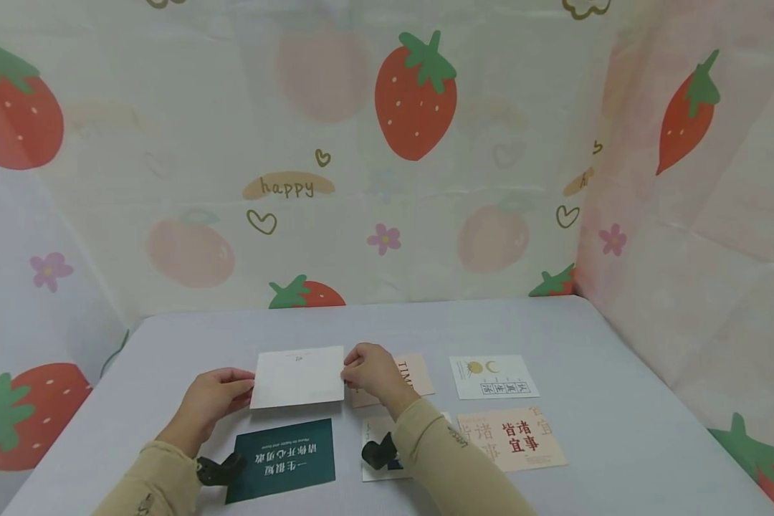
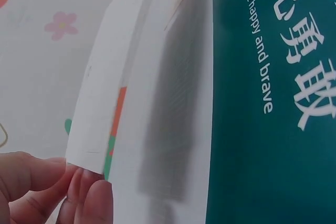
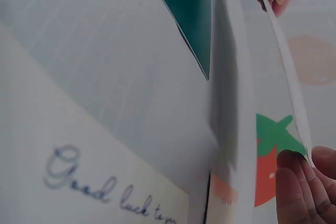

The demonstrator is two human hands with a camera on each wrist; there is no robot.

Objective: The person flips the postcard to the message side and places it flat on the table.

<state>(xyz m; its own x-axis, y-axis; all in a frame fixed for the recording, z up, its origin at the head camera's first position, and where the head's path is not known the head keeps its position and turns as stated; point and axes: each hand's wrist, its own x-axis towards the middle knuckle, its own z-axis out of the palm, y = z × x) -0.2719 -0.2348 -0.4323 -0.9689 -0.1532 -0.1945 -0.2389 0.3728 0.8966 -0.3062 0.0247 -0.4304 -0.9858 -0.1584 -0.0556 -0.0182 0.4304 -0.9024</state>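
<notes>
Both hands hold a blank-looking white card [image 1: 297, 383] by its two short sides, raised off the table and tilted. My left hand [image 1: 209, 401] pinches the left edge between thumb and fingers; the left wrist view shows these fingers [image 2: 89, 198] at the card's corner. At the opposite edge, my right hand [image 1: 377, 373] pinches with thumb and fingertips, also visible in the right wrist view [image 3: 304, 192]. The card's other face is mostly hidden. Just below it lies a dark green card [image 1: 284, 459] with white writing. A pink card [image 1: 416, 373] sits partly behind the right hand.
Right of the arms lie a white card with a sun and moon [image 1: 490, 376] and a beige card with red characters [image 1: 522, 441]. Another white card [image 1: 374, 430] is partly covered by the right forearm. A strawberry-print backdrop [image 1: 426, 215] surrounds the white table [image 1: 619, 430].
</notes>
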